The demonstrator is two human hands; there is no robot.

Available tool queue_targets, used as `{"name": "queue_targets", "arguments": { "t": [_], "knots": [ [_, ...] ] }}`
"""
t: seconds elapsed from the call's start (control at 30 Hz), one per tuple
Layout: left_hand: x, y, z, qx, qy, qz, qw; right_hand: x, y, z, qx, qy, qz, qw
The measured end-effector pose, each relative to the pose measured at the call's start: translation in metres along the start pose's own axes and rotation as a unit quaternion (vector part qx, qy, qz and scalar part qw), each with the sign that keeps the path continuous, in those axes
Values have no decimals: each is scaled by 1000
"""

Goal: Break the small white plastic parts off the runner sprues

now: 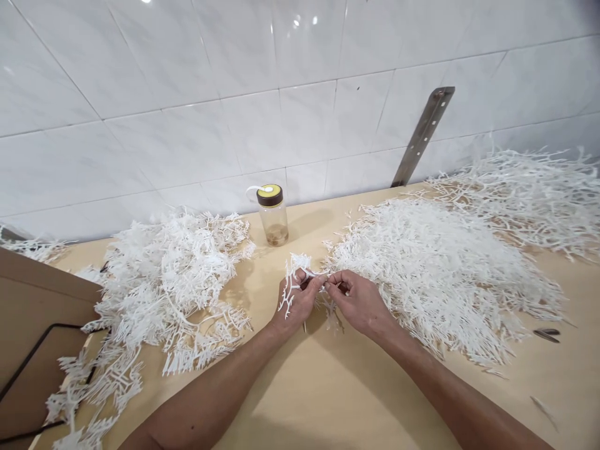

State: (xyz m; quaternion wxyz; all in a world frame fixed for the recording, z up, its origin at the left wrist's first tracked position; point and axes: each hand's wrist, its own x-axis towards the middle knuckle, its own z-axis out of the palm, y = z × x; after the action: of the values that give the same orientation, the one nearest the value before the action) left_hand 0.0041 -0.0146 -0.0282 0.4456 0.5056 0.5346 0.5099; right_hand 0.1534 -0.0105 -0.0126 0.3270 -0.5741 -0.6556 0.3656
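A white, plasticky-looking sprig (289, 289) was pinched by the left hand (301, 303) and right hand (362, 301), stem kinda sideways, skinny forked tips splayed leftward.

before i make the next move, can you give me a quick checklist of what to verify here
1. Left hand holding the white sprig: ok, pinched between thumb and fingers.
2. Right hand gripping the sprig too: cannot tell, its fingertips meet the left hand's and hide the contact.
3. Bottle upright with its lid on: ok, standing beyond the hands.
4. Left pile apart from the left hand: ok, bare table shows between them.
5. Right pile apart from the right hand: cannot tell, they overlap in this view.
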Motion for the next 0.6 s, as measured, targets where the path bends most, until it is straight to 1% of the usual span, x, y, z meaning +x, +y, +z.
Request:
{"name": "queue_targets", "arguments": {
  "t": [0.13,0.2,0.3,0.4,0.5,0.6],
  "knots": [
    [-2,3,0,-10,-6,-13,1000,-1,0,0,-24,-14,-10,1000],
    [-1,2,-1,-1,-13,-3,1000,-1,1,2,-38,-21,-15,999],
    [4,-5,-2,40,-19,22,999,-1,1,4,-41,-38,-18,998],
    [9,-14,-1,57,-17,13,998,-1,-2,6,-50,-30,-28,998],
    [12,-16,0,56,-16,1,998,-5,-7,8,-80,-2,-59,995],
    [14,-10,-4,74,20,0,997,-12,-11,10,-98,12,-130,987]
  ]
}}
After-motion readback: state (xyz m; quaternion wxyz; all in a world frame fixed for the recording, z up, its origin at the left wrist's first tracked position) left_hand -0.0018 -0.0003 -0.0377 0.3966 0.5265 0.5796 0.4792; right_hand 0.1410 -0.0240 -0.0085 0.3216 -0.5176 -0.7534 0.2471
